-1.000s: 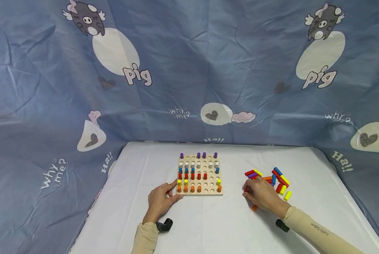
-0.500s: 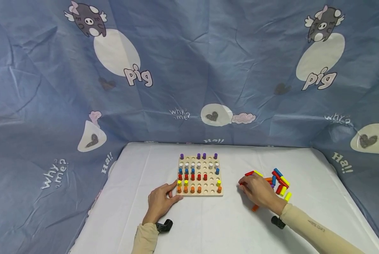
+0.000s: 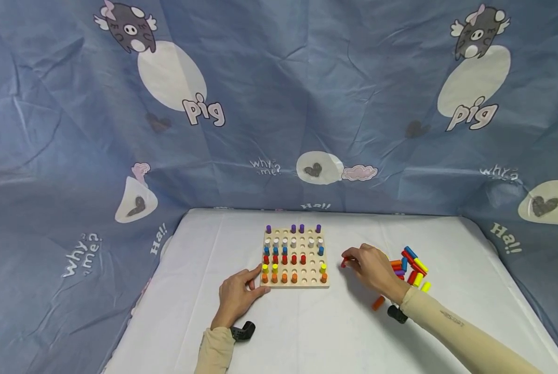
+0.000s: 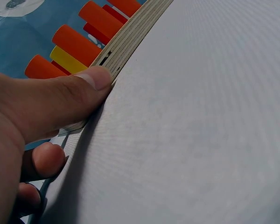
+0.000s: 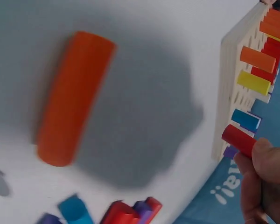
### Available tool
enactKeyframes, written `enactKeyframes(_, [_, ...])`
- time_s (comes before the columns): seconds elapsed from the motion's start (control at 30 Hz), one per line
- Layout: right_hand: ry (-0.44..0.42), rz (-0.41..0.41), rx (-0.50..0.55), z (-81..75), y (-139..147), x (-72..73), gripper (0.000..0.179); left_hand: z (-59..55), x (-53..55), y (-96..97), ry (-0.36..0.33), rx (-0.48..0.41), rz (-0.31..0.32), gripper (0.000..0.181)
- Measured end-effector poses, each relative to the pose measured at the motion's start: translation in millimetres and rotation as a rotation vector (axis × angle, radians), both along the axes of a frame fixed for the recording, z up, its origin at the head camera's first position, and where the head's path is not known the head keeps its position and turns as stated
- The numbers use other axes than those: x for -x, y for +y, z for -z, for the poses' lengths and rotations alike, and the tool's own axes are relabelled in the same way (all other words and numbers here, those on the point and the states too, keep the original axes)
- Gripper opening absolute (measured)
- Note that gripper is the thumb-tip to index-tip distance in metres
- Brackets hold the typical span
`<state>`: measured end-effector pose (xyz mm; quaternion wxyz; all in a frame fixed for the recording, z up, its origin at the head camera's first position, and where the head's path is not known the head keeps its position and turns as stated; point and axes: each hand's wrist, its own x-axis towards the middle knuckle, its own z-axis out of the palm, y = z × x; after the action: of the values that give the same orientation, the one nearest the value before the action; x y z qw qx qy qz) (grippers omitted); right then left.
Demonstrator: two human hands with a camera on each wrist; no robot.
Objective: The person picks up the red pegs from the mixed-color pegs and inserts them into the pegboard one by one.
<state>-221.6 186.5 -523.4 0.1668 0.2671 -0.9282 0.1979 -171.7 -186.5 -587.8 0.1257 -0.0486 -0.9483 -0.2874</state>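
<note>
My left hand [image 3: 236,295] holds the near left corner of a wooden pegboard [image 3: 307,285], thumb on the front edge and index finger along the left side. In the left wrist view the thumb [image 4: 91,84] presses against the layered edge. Rows of purple, white, blue, red, yellow and orange pegs stand upright in the board, with bare holes among them. To the right of the board, my right hand [image 3: 371,267] pinches a red peg [image 5: 239,140] between thumb and fingers, above the white tabletop. An orange peg [image 5: 76,98] lies loose beneath that hand.
Behind and right of my right hand lies a loose pile of pegs, with a blue peg [image 3: 409,252] and a yellow peg [image 3: 421,265] among them. A blue printed cloth [image 3: 260,130] rises behind the white table [image 3: 307,332].
My right hand has moved left from the pile toward the board, carrying the red peg. The left hand stays at the board's corner.
</note>
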Motion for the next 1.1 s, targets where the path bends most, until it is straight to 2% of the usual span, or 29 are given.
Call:
enactKeyframes(0.23, [-0.010,-0.029,0.016,-6.7,-17,10.6,0.014,-0.6,1.0,-0.7,-0.006,-0.004,0.004,0.067])
enactKeyframes(0.67, [0.013,-0.088,0.012,0.1,-50,26.8,0.018,-1.9,1.7,-0.1,-0.004,-0.013,0.015,0.068])
enactKeyframes(0.9, [0.021,-0.128,0.000,1.7,-59,32.8,0.018,-0.5,1.3,-0.9,0.020,-0.013,0.012,0.068])
enactKeyframes(1.1, [-0.006,-0.145,-0.030,4.8,-61,33.5,0.016,1.3,0.0,-0.7,0.028,-0.011,0.013,0.067])
